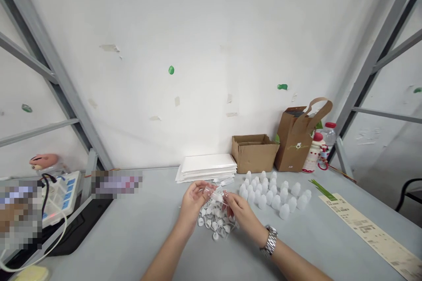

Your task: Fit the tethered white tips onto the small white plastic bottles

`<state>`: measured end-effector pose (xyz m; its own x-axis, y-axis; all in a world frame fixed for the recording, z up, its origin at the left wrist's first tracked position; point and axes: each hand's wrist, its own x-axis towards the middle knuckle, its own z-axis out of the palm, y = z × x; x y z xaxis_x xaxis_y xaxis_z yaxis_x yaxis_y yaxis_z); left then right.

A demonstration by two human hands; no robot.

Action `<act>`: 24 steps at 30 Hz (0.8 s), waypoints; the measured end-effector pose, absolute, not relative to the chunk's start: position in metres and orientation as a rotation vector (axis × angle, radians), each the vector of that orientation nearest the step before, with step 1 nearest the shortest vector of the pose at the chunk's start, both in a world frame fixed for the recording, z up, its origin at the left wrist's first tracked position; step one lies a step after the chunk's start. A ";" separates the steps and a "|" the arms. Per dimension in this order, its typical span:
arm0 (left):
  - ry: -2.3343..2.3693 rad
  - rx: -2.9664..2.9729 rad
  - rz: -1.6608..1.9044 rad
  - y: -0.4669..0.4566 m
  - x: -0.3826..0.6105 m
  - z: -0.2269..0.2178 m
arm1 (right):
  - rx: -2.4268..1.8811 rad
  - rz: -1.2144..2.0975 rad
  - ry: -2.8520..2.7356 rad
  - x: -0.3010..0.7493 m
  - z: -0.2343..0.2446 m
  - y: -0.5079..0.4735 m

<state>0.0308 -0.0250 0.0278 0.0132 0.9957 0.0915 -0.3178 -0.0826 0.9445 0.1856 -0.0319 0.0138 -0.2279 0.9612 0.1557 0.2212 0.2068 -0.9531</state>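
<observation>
Over the table's middle, my left hand [197,196] is closed on a small translucent plastic bottle [211,191] lying roughly sideways. My right hand [240,207], with a metal watch on the wrist, pinches at the bottle's right end, where a white cap [219,197] shows; its fingertips partly hide the piece. Beneath both hands spreads a pile of small white plastic caps [216,225]. Just behind the hands lie a few loose translucent pieces [227,181]. To the right of my right hand stand several frosted white bottles [276,202], grouped loosely.
Behind are stacked white sheets [207,164], an open cardboard box [255,158], a brown paper bag [292,149] and a red-capped bottle [329,134]. A printed paper strip [369,230] lies right. At left are a power strip [67,195] with cables and a black tray-like object [82,224].
</observation>
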 end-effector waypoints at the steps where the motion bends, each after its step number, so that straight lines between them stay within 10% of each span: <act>1: 0.887 1.066 1.373 -0.025 0.031 0.027 | -1.131 1.126 -1.640 0.185 0.013 -0.032; 24: 0.892 0.973 1.342 -0.025 0.031 0.028 | -1.091 1.071 -1.682 0.185 0.015 -0.033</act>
